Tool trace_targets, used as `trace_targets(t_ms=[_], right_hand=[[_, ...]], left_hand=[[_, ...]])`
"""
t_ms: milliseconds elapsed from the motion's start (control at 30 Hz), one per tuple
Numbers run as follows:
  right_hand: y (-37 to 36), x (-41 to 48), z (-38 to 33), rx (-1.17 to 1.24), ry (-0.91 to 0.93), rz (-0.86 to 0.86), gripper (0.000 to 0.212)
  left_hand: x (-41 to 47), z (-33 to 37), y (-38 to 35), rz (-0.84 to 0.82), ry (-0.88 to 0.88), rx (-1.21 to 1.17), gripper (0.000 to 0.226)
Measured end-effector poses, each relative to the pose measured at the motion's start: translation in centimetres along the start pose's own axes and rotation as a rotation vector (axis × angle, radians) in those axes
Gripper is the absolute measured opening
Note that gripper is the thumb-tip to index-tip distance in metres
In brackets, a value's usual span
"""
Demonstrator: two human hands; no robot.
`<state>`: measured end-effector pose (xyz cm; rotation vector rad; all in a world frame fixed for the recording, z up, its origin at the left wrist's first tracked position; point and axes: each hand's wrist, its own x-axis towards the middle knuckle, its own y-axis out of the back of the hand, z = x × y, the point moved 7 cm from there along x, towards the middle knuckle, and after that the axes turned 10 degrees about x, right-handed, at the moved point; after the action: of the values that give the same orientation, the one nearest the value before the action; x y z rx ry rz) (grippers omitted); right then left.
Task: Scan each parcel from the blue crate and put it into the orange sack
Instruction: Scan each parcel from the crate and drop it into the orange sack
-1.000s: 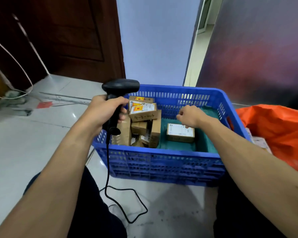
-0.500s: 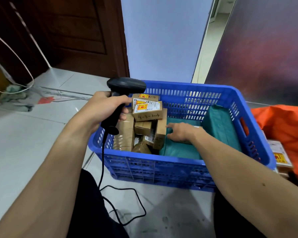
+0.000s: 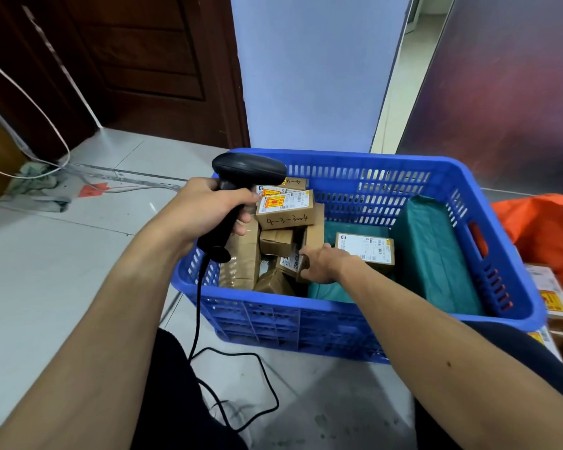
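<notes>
Under everything, the pale tiled floor (image 3: 62, 271). On it, right in front of the knees, the big blue crate (image 3: 290, 326), open on top and close enough for an easy reach. Just beside it on the right, the orange sack (image 3: 546, 222), likely kept near for a short trip from crate to sack. By the crate's near right corner, at the sack's edge, a few boxes with yellow stickers (image 3: 550, 293). Hard to say if inside the sack or only next to it.

Inside the crate, on the right, a long green bag parcel (image 3: 433, 251), leaning against the wall. More green wrapping flat on the bottom, and on top of it a white-label box (image 3: 364, 246), label up and easy to read. On the left, a heap of brown boxes, with the box marked 4-3-3004 (image 3: 286, 209) highest.

Up over the crate's left rim, the left hand (image 3: 208, 212), fingers wrapped tight round the handle of the black scanner (image 3: 247, 167). Scanner head aimed across the crate, probably held ready for the next label. From the handle, a black cable (image 3: 228, 355), hanging down and looping on the floor.

Low in the crate, between the heap and the white-label box, the right hand (image 3: 322, 261). Fingertips against a small labelled parcel (image 3: 291, 263) in the heap. Fingers bent there, but too hidden to tell a real grip from a touch. Looks like the picking-up step: parcel not lifted, not scanned. Plenty of parcels left in the crate, so a long way to go.
</notes>
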<state>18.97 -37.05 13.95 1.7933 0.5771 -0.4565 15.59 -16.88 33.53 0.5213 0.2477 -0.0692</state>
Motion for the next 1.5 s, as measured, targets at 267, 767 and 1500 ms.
trace_targets(t_ms=[267,767,1500], right_hand=[[6.4,-2.0,2.5,0.326,-0.049,0.347,0.026],[17.3,-16.8,11.2,0.974,0.122,0.927,0.014],[15.3,-30.2,14.0,1.287,0.267,0.972,0.011]], left_hand=[[0.5,0.0,0.0,0.015,-0.015,-0.043,0.010],[-0.2,1.0,-0.2,0.089,0.050,-0.414,0.017],[-6.9,3.2,-9.0,-0.155,0.112,-1.141,0.018]])
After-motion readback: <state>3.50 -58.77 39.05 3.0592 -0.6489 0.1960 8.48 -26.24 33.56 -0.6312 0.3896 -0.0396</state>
